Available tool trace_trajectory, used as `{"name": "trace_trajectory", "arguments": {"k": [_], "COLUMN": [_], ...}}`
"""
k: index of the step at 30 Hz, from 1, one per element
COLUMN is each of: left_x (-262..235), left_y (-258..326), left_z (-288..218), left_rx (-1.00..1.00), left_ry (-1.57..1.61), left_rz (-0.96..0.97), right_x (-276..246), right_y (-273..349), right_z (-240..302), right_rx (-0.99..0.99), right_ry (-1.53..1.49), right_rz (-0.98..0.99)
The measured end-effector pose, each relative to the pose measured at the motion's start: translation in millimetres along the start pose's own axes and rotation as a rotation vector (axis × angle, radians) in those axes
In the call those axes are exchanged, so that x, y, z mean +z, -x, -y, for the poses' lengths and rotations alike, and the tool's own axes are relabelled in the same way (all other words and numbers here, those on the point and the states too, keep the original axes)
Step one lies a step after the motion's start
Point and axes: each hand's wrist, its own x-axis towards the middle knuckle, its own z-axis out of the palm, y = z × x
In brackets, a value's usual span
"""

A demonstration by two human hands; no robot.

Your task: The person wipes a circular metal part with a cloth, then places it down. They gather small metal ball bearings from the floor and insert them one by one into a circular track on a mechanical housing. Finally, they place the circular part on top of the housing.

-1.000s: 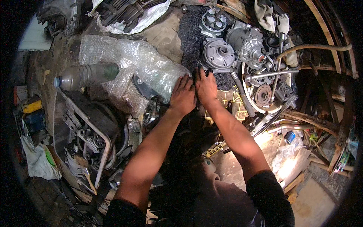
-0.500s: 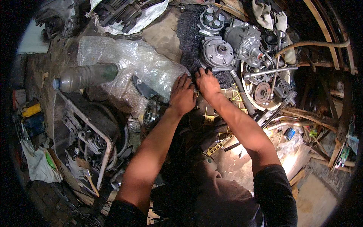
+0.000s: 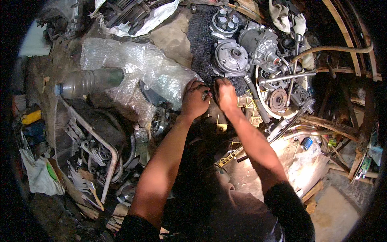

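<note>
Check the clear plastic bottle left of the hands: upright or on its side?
On its side. The plastic bottle lies flat, cap end toward the left, its base resting against the crumpled clear plastic sheet.

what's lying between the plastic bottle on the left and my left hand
In the head view, crumpled clear plastic sheeting covers the stretch between the plastic bottle and the left hand, with a dark flat part near the hand.

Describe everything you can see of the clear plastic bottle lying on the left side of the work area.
The plastic bottle lies on its side, its capped neck pointing left and its base right. It is clear, ribbed plastic, grimy and greyish; the cap end looks pale blue. Its base end rests against the crumpled clear plastic sheet. Whether it holds liquid cannot be told. Neither hand touches it.
</note>
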Motion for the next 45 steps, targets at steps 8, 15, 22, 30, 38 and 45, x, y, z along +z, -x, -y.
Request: {"name": "trace_trajectory", "arguments": {"k": [8,15,22,30,38,45], "left_x": [-22.1,-25.2,-35.3,-37.1,-18.6,-14.1], "left_y": [-22.6,-38.3,-37.8,-40.3,-23.4,-16.0], "left_z": [-36.0,-52.4,-45.3,-16.2,4.9,9.8], "left_rx": [-0.463,-0.724,-0.838,-0.959,-0.837,-0.789], "left_ry": [0.73,2.093,1.968,2.051,2.054,2.034], "left_rz": [-0.322,-0.071,-0.065,-0.327,-0.254,-0.214], "right_x": [-4.1,-59.5,-72.7,-15.1,23.7,31.6], "right_y": [14.5,7.6,13.9,9.8,2.2,4.8], "right_z": [32.9,98.0,92.8,11.9,20.4,21.2], "right_rx": [0.835,0.297,0.136,0.202,0.16,0.374], "right_ry": [-1.309,-0.675,-0.554,-0.219,0.166,-0.083], "right_rz": [-0.151,-0.081,-0.352,-0.243,-0.016,0.015]}}
